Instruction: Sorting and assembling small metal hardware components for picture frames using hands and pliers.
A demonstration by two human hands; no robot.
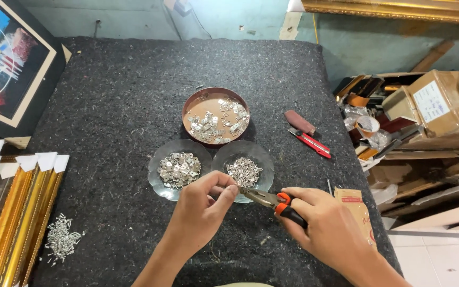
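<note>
Right hand (329,227) wrapped around orange-and-black-handled metal pliers (272,202), nose pointing left; left hand (204,204) pinching perhaps a small metal piece at the tip.

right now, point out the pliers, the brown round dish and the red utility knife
pliers (272,200), head view, on the metal neck by the orange grips
brown round dish (189,104), head view, left rim
red utility knife (311,142), head view, red body
</note>
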